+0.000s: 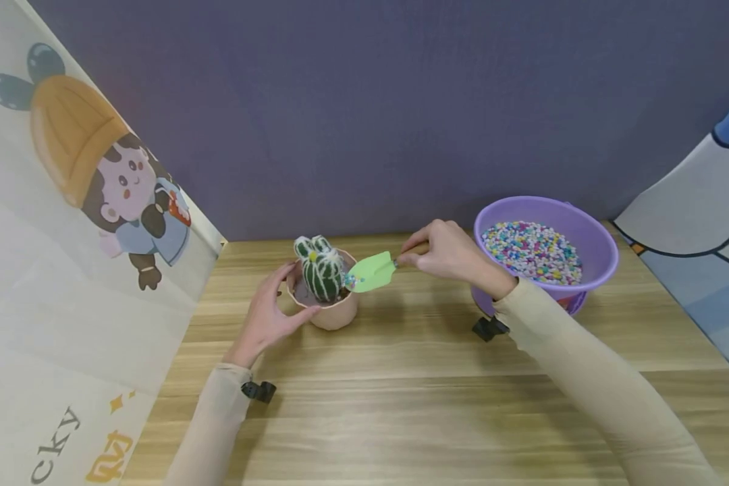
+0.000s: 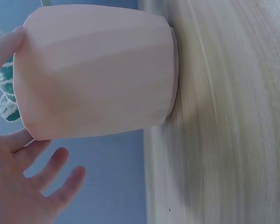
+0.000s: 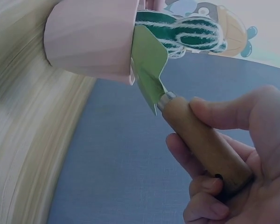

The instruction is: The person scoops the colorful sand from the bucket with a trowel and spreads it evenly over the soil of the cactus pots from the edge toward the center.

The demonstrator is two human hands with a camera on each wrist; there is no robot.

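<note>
A green cactus (image 1: 323, 277) with white fuzzy ribs stands in a pink flower pot (image 1: 335, 318) on the table. My left hand (image 1: 270, 314) holds the pot's rim from the left, thumb at the near side and forefinger at the far side; its other fingers spread free in the left wrist view. With my right hand (image 1: 446, 253) I grip the wooden handle (image 3: 203, 144) of a small trowel. The trowel's light green blade (image 1: 373, 271) reaches over the pot's right rim, beside the cactus. A few coloured pebbles (image 1: 352, 281) lie at its tip.
A purple bucket (image 1: 604, 260) stands at the right, holding many small multicoloured pebbles (image 1: 531, 251). The wood-grain table (image 1: 364, 405) meets a dark blue back panel (image 1: 364, 121). Printed cartoon panels flank both sides, the left one (image 1: 36, 283) close to my left arm.
</note>
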